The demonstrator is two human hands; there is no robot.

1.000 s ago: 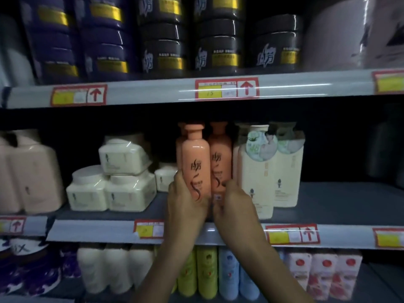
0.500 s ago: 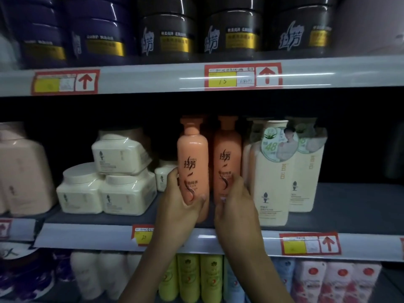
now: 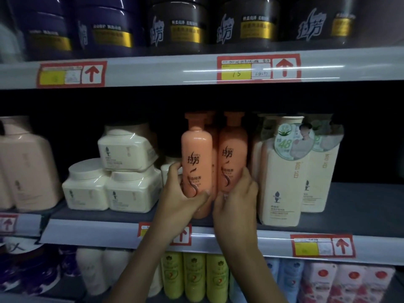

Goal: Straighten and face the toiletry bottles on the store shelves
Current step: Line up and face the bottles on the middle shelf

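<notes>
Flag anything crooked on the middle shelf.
The top cream tub sits tilted on two tubs below. The left orange bottle, in the left hand, stands ahead of the right orange bottle.

Left bottle (image 3: 196,158) peach-orange, black script; right bottle (image 3: 232,156) deeper orange. Square jars (image 3: 127,147) cream. Top jars (image 3: 181,29) black, yellow bands; leftmost jars (image 3: 102,27) perhaps purple. Price tags (image 3: 259,68) red-bordered, yellow patch.
</notes>
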